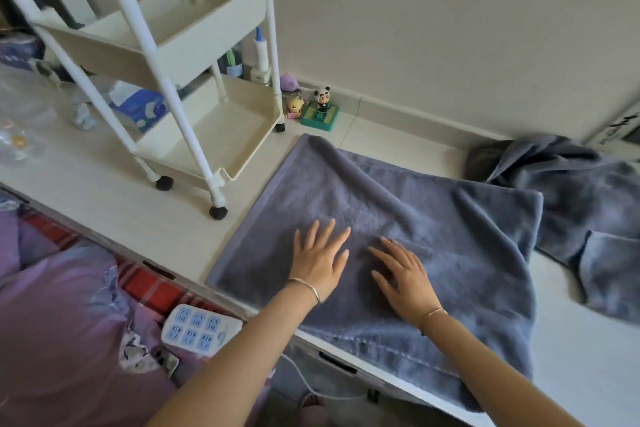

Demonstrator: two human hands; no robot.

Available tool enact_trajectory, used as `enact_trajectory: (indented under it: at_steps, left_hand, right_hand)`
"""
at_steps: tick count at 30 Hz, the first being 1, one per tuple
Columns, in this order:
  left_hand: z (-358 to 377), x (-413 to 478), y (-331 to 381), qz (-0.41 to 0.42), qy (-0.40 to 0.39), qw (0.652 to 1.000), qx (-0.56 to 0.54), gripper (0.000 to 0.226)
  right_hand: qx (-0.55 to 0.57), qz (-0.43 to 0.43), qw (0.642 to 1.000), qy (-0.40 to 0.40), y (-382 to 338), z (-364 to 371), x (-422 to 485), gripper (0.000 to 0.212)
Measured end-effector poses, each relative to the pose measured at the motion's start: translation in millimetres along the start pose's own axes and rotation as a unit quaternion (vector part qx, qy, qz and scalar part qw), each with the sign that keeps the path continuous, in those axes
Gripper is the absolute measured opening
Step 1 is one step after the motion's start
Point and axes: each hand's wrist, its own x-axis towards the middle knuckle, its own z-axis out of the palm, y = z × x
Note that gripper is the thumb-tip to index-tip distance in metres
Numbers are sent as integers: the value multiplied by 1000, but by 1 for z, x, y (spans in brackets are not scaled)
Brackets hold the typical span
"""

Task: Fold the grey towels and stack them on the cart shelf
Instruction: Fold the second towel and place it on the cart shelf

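Note:
A grey towel (433, 218) lies spread on the pale table top (114, 198), its near edge hanging over the front. My left hand (320, 258) presses flat on it with fingers straight and spread. My right hand (403, 276) rests flat on the towel just to the right, fingers spread too. A second grey towel (585, 204) lies crumpled at the right, beside the spread one. The cream cart (194, 55) stands on black wheels at the left; its lower shelf (221, 135) and upper shelf (187, 14) hold no towels.
Small figurines, one a panda on a green base (320, 111), stand by the wall behind the towel. A blue packet (142, 107) and clear plastic lie left of the cart. Below the table's front edge are purple bedding (62, 322) and a white power strip (199, 329).

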Motion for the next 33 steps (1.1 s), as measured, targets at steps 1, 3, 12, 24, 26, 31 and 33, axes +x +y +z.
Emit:
enact_trajectory:
  at_steps: [1,3,12,24,26,31,33]
  left_hand:
    - [9,4,10,-11,-28,999,18,77]
    - [26,5,19,-39,-3,998,58,66]
    - [6,68,35,-65,66,996,3,65]
    - [16,110,9,-72,79,992,62,80]
    - [17,111,9,-70,83,992,58,79]
    - [18,112,8,-71,91,992,54,75]
    - [19,113,7,-69,93,992,53,74]
  right_hand:
    - [-27,-4,999,-33,8,0,-6,70]
    - [-62,-18,995,-70,19,-1,-16,75]
    - [60,105,991,64,62,-68,60,40]
    - [-57,79,995,30,72,-76,185,35]
    - [-80,93,992,13,78,-74,194,30]
    - [-93,106,990,7,88,-83,213,18]
    - [-106,112,986,60,92,-88,218,18]
